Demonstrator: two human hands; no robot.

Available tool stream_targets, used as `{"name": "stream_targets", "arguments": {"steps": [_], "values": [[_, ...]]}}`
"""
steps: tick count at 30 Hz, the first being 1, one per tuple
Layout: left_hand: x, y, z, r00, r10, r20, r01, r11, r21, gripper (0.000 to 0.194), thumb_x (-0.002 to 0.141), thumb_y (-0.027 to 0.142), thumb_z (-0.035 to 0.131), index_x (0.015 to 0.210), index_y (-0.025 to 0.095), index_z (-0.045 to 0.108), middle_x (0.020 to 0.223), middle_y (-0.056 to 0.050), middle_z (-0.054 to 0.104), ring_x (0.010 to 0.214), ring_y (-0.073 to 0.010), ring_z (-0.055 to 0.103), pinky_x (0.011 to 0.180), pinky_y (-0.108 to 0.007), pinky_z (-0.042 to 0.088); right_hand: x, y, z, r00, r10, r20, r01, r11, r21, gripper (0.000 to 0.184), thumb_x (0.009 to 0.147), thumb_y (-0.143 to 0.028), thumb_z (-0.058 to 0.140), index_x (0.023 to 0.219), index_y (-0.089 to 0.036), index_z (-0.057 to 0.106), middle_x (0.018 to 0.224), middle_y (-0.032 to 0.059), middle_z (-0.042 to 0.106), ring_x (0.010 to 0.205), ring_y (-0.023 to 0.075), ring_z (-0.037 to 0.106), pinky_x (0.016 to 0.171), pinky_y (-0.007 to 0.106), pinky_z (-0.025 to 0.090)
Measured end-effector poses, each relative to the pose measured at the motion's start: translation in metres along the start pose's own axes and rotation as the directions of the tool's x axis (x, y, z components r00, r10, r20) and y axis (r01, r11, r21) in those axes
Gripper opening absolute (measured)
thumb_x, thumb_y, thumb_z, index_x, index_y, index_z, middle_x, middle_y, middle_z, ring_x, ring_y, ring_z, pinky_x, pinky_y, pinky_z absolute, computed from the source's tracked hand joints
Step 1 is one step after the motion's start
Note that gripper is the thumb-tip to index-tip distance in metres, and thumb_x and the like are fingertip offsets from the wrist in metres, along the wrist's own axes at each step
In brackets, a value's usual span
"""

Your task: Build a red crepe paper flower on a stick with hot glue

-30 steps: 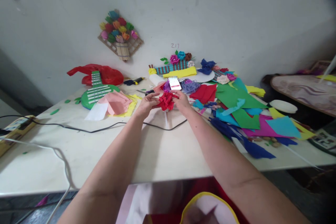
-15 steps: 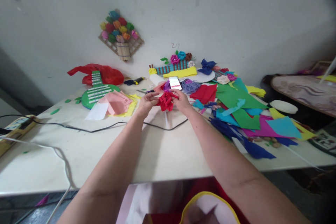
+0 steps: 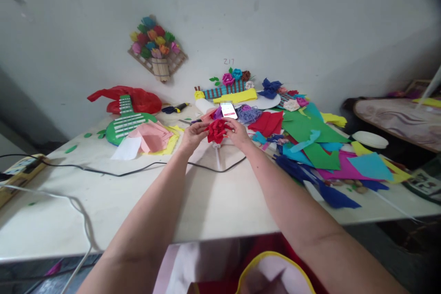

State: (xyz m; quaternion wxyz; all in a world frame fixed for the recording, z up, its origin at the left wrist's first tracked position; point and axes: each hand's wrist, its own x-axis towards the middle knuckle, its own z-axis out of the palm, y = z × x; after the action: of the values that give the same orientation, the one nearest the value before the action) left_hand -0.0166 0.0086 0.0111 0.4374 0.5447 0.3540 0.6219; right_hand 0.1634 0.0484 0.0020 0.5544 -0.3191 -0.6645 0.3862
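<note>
A red crepe-paper flower with ruffled petals is held above the table, between both hands. My left hand pinches its left edge, and on the opposite side my right hand grips the right petals with thumb and fingers. Below the flower a thin white stick shows, with a pale lump near its top. Just behind the hands lies a phone with a lit screen. A bundle of purple string and red paper pieces lie to the right of it.
A black cable crosses the table in front of the hands. Coloured paper sheets pile up at right. At left sit a green guitar-shaped craft and pink paper. Yellow-handled pliers lie at the back.
The red flower has turned slightly, its petals looking rounder and more gathered, and more of the white stick shows beneath. Both hands keep their hold in nearly the same place.
</note>
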Motion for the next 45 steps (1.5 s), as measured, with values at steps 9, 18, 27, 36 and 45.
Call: {"name": "stream_targets", "arguments": {"steps": [9,18,27,36,45], "values": [[-0.002,0.000,0.003,0.998,0.051,-0.021,-0.050,0.997,0.065,0.040,0.052,0.036,0.087,0.084,0.015,0.073,0.084,-0.008,0.074,0.080,-0.0220,0.067,0.077,-0.034,0.053,0.003,0.010,-0.002,0.999,0.014,-0.032,-0.016,0.999,-0.044,0.042,0.071,-0.008,0.055,0.108,-0.023,0.067,0.102,0.0035,0.072,0.098,0.0177,0.067,0.094,0.038,0.052],[0.001,-0.002,0.001,0.998,0.054,-0.041,-0.052,0.997,0.050,0.037,0.054,0.035,0.086,0.083,0.016,0.074,0.078,-0.005,0.072,0.073,-0.0189,0.065,0.073,-0.032,0.052,-0.002,-0.002,-0.002,0.996,0.092,-0.011,-0.091,0.994,0.054,0.044,0.064,-0.011,0.050,0.104,-0.023,0.064,0.086,-0.0005,0.070,0.083,0.0162,0.065,0.086,0.035,0.052],[0.002,-0.004,-0.001,0.998,0.036,-0.042,-0.033,0.997,0.064,0.039,0.053,0.035,0.086,0.084,0.015,0.074,0.077,-0.006,0.072,0.070,-0.0178,0.064,0.070,-0.031,0.051,-0.003,-0.012,-0.005,0.994,0.055,-0.096,-0.063,0.995,-0.076,0.020,0.068,-0.030,0.058,0.084,-0.022,0.066,0.084,-0.0010,0.067,0.081,0.0168,0.058,0.080,0.032,0.048],[0.002,-0.005,-0.002,0.999,0.037,-0.036,-0.034,0.996,0.081,0.035,0.050,0.034,0.087,0.077,0.015,0.075,0.074,-0.005,0.072,0.068,-0.0169,0.065,0.074,-0.033,0.054,-0.004,-0.020,-0.002,0.991,0.081,-0.107,-0.076,0.996,0.054,0.018,0.070,-0.037,0.065,0.073,-0.019,0.069,0.077,-0.0003,0.068,0.081,0.0160,0.061,0.085,0.032,0.046],[0.000,0.000,0.001,0.999,-0.012,-0.035,0.015,0.997,0.070,0.036,0.046,0.033,0.089,0.074,0.014,0.076,0.070,-0.005,0.072,0.064,-0.0177,0.065,0.072,-0.034,0.055,-0.007,-0.027,0.002,0.987,0.154,-0.050,-0.143,0.975,0.172,0.012,0.066,-0.028,0.069,0.061,-0.018,0.067,0.077,0.0028,0.071,0.084,0.0166,0.063,0.082,0.031,0.047]]}}
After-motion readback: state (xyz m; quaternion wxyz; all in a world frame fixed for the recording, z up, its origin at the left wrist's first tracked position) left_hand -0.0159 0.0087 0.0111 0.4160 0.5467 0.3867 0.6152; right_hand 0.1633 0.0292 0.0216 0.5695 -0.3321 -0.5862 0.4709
